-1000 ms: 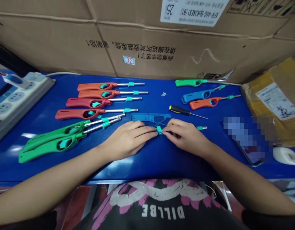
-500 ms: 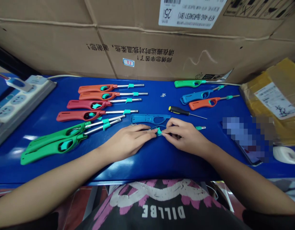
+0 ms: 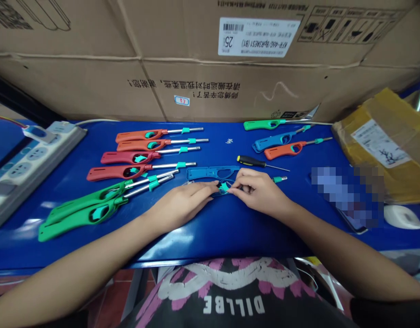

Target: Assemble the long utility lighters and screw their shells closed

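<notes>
In the middle of the blue table, an opened blue long-nosed lighter (image 3: 215,194) lies mostly covered by my hands, its metal tube end with a teal collar (image 3: 277,179) sticking out to the right. My left hand (image 3: 182,202) rests over the handle part, fingers closed on it. With thumb and index finger pinched, my right hand (image 3: 262,189) is at the teal trigger (image 3: 224,187); its other fingers curl over the lighter. Just behind lies the separate blue shell half (image 3: 203,173), inner side up. What sits under my palms is hidden.
Orange, red and green lighters lie at the left, such as a green lighter (image 3: 69,223). Behind the screwdriver (image 3: 252,161) are three more, including a blue lighter (image 3: 273,141). A power strip (image 3: 35,152), phone (image 3: 346,200), white mouse (image 3: 402,217) and cartons (image 3: 383,146) surround the work.
The view has tilted up slightly. My left fingertips have drawn back a little from the teal trigger, which shows more now. My right hand stays pinched beside it.
</notes>
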